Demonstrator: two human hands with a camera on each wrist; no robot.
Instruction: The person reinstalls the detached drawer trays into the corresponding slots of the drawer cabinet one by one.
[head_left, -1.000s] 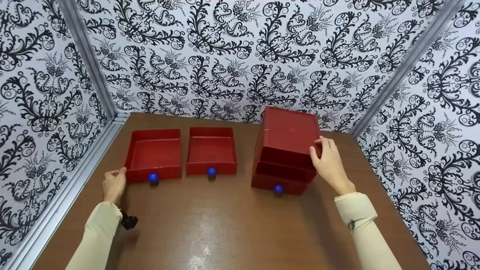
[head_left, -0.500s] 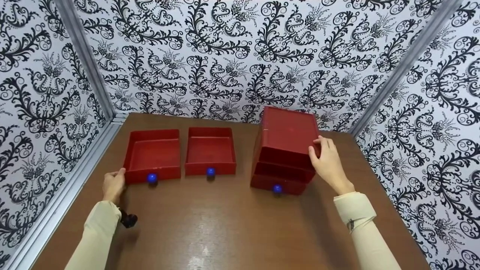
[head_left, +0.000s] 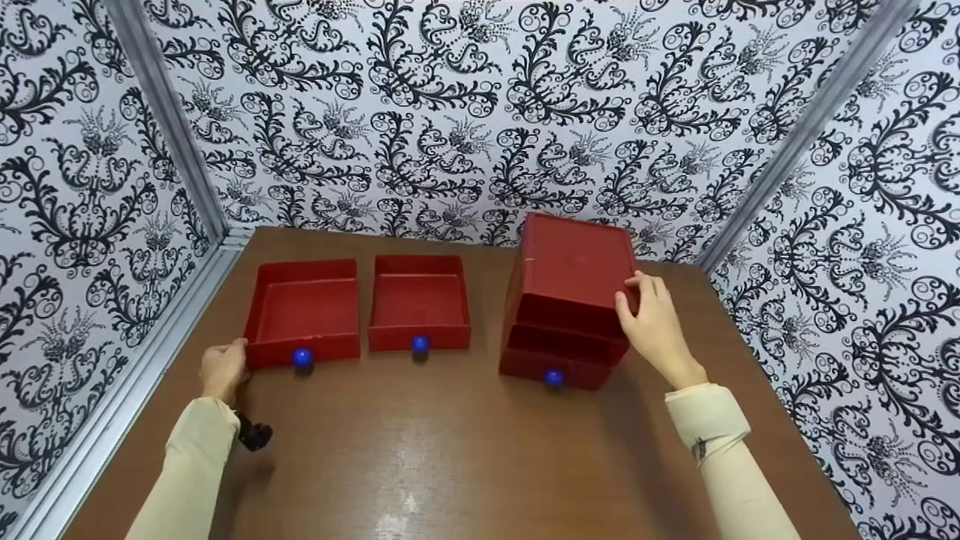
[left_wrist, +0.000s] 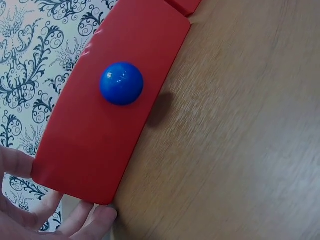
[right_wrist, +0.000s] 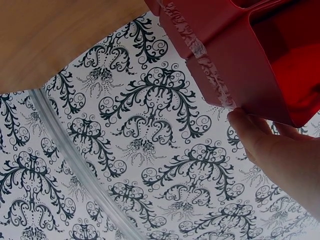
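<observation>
Two shallow red drawers lie flat on the table in the head view, each with a round blue knob at its front. At the left drawer (head_left: pixel 270 354), my left hand (head_left: pixel 223 369) holds the front left corner; in the left wrist view the thumb (left_wrist: pixel 17 162) meets its upper edge and fingers lie below. The second drawer (head_left: pixel 390 337) lies just right of it, apart. Farther right stands a red drawer cabinet (head_left: pixel 577 259), its lowest drawer (head_left: pixel 585 373) in place below an open space. My right hand (head_left: pixel 656 330) grips the cabinet's upper right front edge, thumb in front.
A brown table (head_left: pixel 420 450) carries everything. Patterned wall panels (head_left: pixel 420 112) enclose its back and sides, joined by grey metal posts (head_left: pixel 161 112). A black device (head_left: pixel 256 436) hangs at the left wrist. Clear tape (right_wrist: pixel 200 50) runs along the cabinet's side.
</observation>
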